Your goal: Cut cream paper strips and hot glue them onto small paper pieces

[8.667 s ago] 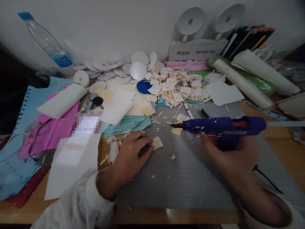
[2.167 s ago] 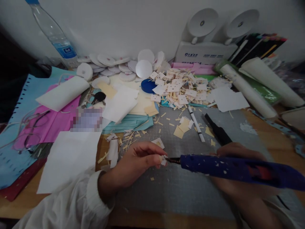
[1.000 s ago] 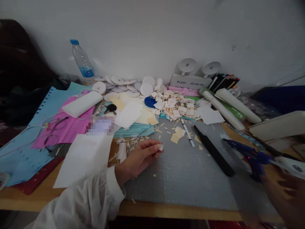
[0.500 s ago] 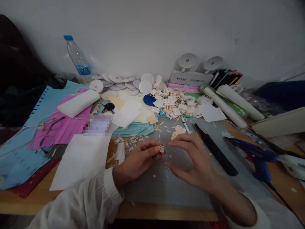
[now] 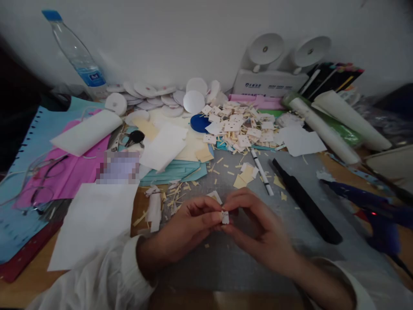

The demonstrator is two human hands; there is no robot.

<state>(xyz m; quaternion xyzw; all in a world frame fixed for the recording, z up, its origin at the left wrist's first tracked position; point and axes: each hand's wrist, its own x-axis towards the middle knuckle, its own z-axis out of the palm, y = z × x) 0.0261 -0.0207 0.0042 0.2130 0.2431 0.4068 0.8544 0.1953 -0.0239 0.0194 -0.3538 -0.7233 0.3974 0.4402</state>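
Observation:
My left hand (image 5: 190,226) and my right hand (image 5: 258,228) meet over the grey cutting mat (image 5: 267,258). Together their fingertips pinch a tiny white paper piece (image 5: 225,216). The blue glue gun (image 5: 368,202) lies on the mat at the right, apart from both hands, with a small red light showing. Both wrists wear white sleeves.
A heap of small cream paper squares (image 5: 238,125) lies behind the mat, with a white pen (image 5: 262,171) and a black stick (image 5: 306,201) on it. White discs (image 5: 193,101), a water bottle (image 5: 77,54), rolled paper (image 5: 322,125) and coloured sheets (image 5: 51,172) crowd the desk.
My right hand set the glue gun down at the right, came back to the left hand, and now pinches the small paper piece with it.

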